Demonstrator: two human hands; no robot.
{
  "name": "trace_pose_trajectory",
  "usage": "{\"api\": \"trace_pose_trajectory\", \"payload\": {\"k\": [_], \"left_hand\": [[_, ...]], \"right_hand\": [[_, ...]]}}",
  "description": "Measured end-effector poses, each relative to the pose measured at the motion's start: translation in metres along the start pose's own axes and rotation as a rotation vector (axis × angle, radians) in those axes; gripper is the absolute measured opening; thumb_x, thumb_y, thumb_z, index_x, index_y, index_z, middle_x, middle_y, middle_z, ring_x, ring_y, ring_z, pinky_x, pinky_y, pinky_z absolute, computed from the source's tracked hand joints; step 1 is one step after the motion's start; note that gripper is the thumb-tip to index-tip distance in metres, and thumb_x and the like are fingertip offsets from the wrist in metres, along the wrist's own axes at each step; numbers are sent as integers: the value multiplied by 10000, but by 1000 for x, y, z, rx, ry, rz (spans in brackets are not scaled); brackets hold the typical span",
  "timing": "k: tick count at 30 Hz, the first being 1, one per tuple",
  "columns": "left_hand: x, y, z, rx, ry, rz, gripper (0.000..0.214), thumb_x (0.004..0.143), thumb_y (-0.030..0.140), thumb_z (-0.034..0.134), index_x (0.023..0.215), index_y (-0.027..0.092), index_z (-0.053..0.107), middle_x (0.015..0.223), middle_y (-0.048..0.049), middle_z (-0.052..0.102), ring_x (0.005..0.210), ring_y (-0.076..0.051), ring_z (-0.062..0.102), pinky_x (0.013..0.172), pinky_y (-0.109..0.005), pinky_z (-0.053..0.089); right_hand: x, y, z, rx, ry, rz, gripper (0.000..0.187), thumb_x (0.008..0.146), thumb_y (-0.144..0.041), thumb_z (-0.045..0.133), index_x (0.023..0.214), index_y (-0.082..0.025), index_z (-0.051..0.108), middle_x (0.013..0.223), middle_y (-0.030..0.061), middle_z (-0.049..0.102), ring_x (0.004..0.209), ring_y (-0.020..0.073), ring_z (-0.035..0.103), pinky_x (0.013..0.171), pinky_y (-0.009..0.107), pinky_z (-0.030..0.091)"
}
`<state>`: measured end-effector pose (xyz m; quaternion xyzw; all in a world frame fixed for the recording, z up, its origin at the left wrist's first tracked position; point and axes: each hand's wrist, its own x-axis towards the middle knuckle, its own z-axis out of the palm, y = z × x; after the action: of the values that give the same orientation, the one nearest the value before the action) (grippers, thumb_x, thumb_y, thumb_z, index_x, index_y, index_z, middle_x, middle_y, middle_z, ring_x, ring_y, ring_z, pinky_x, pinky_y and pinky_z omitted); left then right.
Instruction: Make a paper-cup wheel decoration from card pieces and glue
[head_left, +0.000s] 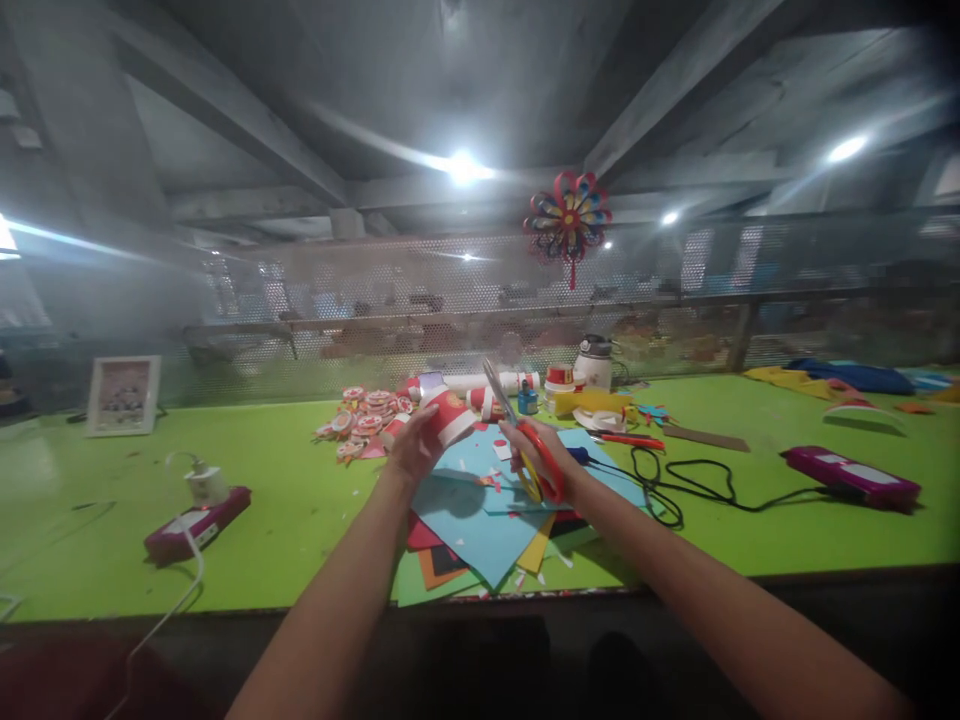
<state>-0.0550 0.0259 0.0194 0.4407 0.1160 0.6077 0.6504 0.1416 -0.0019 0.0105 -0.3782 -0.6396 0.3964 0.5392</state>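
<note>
My left hand [414, 446] is closed round a red and white paper cup [450, 418], held tilted above the craft sheets. In my right hand [541, 450] is a pair of scissors [551, 468] with red and yellow handles. Its blades point up and away, close to the cup but seemingly apart from it. Under both hands lie light blue sheets [484, 545] with small paper scraps on them, over red, orange, black, yellow and green sheets. More red and white cups [486, 403] lie just behind the hands.
A pile of round red and white paper pieces [367, 415] lies left of the cups. A small blue bottle [528, 397] and a lidded jar [595, 362] stand behind. Purple power strips [855, 477] and a black cord [697, 472] lie rightward; a framed picture [124, 396] stands far left.
</note>
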Motion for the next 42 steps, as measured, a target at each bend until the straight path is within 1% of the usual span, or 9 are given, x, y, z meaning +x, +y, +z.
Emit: {"api": "trace_pose_trajectory", "payload": {"k": [3,6,11,14,17,22,29,34,42], "left_hand": [[2,-5,-3,4,20,-48,258,758,220,594,1002,138,613,911,-87,690,896,-262,639,885,-543,454],[7,-8,-8,14,93,-34,291,770,264,616,1033,139,602,900,-84,691,864,-242,647,857,-506,484],[16,1,-17,-45,231,153,369,767,405,635,1045,168,592,895,-56,684,826,-195,649,806,-397,522],[19,7,-21,-91,273,287,368,764,440,632,1016,174,595,921,-50,680,849,-185,644,830,-391,516],[21,8,-21,-104,268,346,394,751,458,640,1025,179,589,968,-60,672,901,-204,637,844,-407,509],[23,-2,-15,-88,255,356,427,719,441,678,1041,172,594,1011,-84,657,923,-228,633,833,-427,511],[24,-2,-13,-72,283,450,370,719,422,683,999,192,611,960,-61,666,915,-202,626,836,-405,511],[22,0,-11,-70,292,451,384,706,432,691,992,190,609,951,-62,664,892,-198,629,820,-401,510],[18,-13,12,-55,189,399,354,695,408,708,965,205,600,898,-25,656,838,-176,625,832,-405,492]], "right_hand": [[-1,2,-3,6,-47,-13,295,684,-434,645,790,-189,521,535,-55,491,467,130,525,523,287,468],[-8,1,-7,-27,-99,-51,299,693,-388,637,883,-178,543,616,-37,536,532,141,566,585,294,475],[-17,0,-12,-225,-222,-178,282,794,-418,545,947,-182,541,711,5,565,659,169,601,644,291,467],[-18,3,-10,-359,-246,-194,321,803,-457,529,969,-183,538,728,17,568,643,171,579,606,287,458],[-20,5,-7,-490,-279,-186,354,803,-488,524,973,-178,548,702,17,586,620,168,558,595,287,443],[-27,-2,-3,-573,-310,-249,381,834,-502,473,993,-166,555,740,29,603,645,164,556,605,276,431],[-25,-2,-8,-666,-297,-284,413,848,-539,426,966,-170,571,793,49,625,689,180,573,644,289,426],[-24,2,-8,-669,-321,-272,412,848,-553,424,913,-175,573,733,28,601,646,163,545,615,274,408],[-26,-4,-10,-587,-344,-272,374,867,-516,424,826,-181,584,678,-3,561,627,136,508,589,238,378]]}}
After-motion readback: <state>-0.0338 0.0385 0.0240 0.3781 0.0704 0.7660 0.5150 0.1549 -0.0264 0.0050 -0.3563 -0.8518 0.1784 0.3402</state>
